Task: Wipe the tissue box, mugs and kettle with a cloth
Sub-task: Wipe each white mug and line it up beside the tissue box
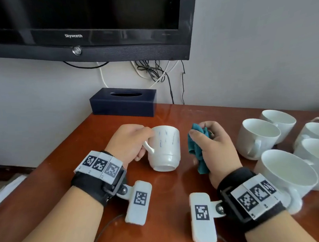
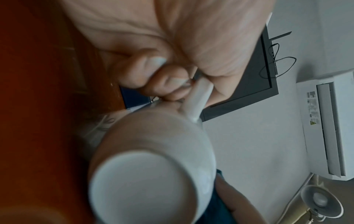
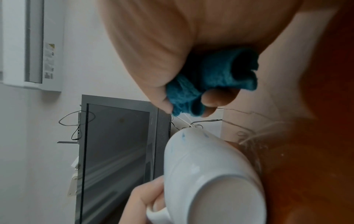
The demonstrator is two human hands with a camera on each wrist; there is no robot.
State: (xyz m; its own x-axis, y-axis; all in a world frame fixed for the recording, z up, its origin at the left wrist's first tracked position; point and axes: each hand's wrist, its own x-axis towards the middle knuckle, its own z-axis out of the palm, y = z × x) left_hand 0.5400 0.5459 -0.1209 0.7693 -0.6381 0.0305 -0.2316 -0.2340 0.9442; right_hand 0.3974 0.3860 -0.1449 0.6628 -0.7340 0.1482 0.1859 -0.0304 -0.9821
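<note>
My left hand (image 1: 133, 141) grips the handle of a white mug (image 1: 166, 148) with blue marks, held tilted above the table with its base toward me. In the left wrist view the fingers (image 2: 145, 72) curl through the handle above the mug's base (image 2: 141, 189). My right hand (image 1: 212, 143) holds a bunched teal cloth (image 1: 196, 148) just right of the mug, a small gap between them. The right wrist view shows the cloth (image 3: 210, 78) pinched in my fingers above the mug (image 3: 206, 174). A dark blue tissue box (image 1: 124, 102) sits at the table's back edge. No kettle is in view.
Several white mugs (image 1: 258, 135) stand grouped at the right of the brown wooden table (image 1: 169, 204). A black TV (image 1: 93, 25) hangs on the wall above, with cables (image 1: 155, 70) dangling behind the tissue box. The table's left edge drops off near my left forearm.
</note>
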